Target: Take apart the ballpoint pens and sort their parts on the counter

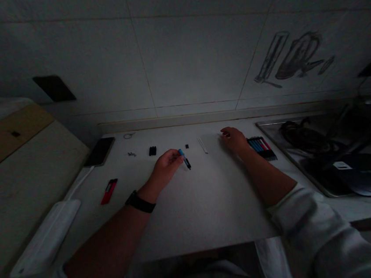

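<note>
Blue-and-black marker [184, 158] is at the middle of the white table [212, 207], pinched by its blue end between the thumb and fingertips of the left hand [166, 165]. Its black end slopes down toward 5 o'clock; in this dim light I cannot tell whether it touches the tabletop.

Nearest, both forearms come in from pale rolled sleeves, and a dark wristband [141, 202] circles the left wrist. Well off at 8 o'clock of the marker, a white oblong block [45, 242] lies along the table's left edge, and a white cable [79, 183] runs up from it. A red-and-black tool [109, 191] lies flat, also at 8 o'clock but closer, apart from the wrist.

The right hand [233, 139] rests palm down on the table at 2 o'clock of the marker, fingers loosely bent. Whether anything small sits under its fingertips cannot be told. Just beside its wrist, at 3 o'clock, lies a row of pens [261, 146], blue, red and black, side by side.

Farther back, a small black cube [186, 146] is at 12 o'clock of the marker, two thin white sticks [202, 145] at 1 o'clock, a pair of short black pieces [152, 151] at 10 o'clock, and tiny metal bits [131, 154] beyond those. A dark phone [99, 151] lies at the far left and a wire ring [128, 136] near the back edge. A metal tray [270, 125] holding dark cables fills the right side.
</note>
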`<state>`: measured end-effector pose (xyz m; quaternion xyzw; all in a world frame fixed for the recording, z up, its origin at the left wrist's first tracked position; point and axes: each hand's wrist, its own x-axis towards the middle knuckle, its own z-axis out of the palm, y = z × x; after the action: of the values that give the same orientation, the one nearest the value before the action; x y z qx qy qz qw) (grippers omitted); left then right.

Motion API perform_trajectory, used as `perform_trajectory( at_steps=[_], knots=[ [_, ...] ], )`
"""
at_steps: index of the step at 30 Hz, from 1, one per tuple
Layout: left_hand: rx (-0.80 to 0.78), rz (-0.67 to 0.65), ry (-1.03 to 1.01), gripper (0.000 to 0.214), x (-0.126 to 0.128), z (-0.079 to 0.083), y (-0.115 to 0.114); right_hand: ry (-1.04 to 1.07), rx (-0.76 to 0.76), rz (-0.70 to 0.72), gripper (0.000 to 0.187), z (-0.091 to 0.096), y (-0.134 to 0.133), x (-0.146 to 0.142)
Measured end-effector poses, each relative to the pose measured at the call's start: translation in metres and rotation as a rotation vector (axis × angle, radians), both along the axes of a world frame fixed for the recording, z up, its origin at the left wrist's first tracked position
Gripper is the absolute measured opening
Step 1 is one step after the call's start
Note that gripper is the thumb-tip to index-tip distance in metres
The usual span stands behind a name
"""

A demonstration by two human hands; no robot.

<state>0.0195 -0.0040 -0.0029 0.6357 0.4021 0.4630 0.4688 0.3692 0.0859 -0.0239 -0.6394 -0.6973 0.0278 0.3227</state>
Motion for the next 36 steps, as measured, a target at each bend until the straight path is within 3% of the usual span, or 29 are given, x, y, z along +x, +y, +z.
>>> perform_trajectory(
  at_steps=[11, 15, 19, 22, 26, 33, 36],
  knots=[
    [-0.028, -0.011, -0.001, 0.024, 0.002, 0.0, -0.002, -0.152, -0.04, -0.046, 0.021, -0.008, 0.008, -0.003],
    [-0.017, -0.015, 0.017, 0.025, 0.001, 0.0, -0.002, -0.065, -0.002, -0.133, 0.017, 0.002, 0.001, -0.001],
    [0.034, -0.014, 0.054, 0.023, 0.001, -0.001, -0.001, 0.115, 0.087, -0.124, 0.012, 0.018, -0.013, -0.009],
    [0.088, -0.015, 0.062, 0.022, 0.001, -0.003, -0.001, 0.254, 0.141, -0.041, 0.012, 0.03, -0.026, -0.024],
    [0.185, 0.007, 0.158, 0.019, 0.001, -0.002, -0.005, 0.411, 0.104, 0.177, 0.013, 0.04, -0.046, -0.053],
    [0.421, 0.053, 0.43, 0.011, 0.001, 0.01, -0.013, 0.399, 0.053, 0.485, 0.023, 0.044, -0.076, -0.099],
    [0.501, 0.058, 0.501, 0.011, 0.0, 0.01, -0.013, 0.377, 0.04, 0.55, 0.024, 0.043, -0.083, -0.108]
  ],
)
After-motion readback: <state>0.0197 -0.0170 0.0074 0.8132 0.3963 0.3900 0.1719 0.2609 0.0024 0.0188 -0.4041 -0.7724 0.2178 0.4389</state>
